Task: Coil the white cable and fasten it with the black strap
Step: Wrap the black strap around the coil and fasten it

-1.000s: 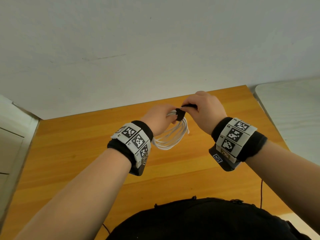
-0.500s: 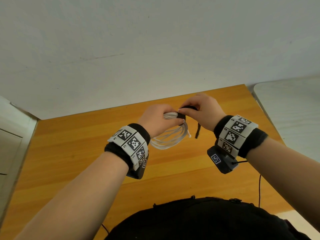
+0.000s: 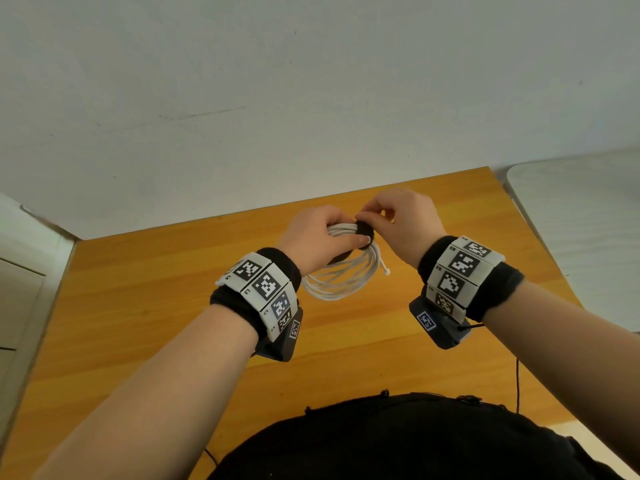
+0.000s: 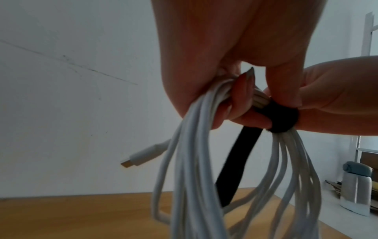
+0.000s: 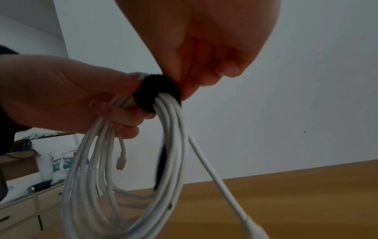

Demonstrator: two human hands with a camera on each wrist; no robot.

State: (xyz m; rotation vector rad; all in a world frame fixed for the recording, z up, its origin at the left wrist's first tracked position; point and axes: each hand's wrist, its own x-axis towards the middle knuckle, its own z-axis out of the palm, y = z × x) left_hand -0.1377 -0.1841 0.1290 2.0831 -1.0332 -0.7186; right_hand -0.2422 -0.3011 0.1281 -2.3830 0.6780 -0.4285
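Since half a second ago the black strap has gone once more round the white cable; its tail now hangs behind the loops instead of beside the right hand. Left hand grips the coil above the wooden table; right fingers pinch the wrap. Fastening looks nearly done, tail still loose.

Cable smooth matt plastic; strap fuzzy cloth; table varnished wood.

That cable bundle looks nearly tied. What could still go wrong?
A long tail of the black strap hangs loose below the wrap, so the fastening may not be closed and could unwind. The white cable is held above the table only by the left hand; if that hand loosens, loops might slip out. One plug dangles free and may snag.
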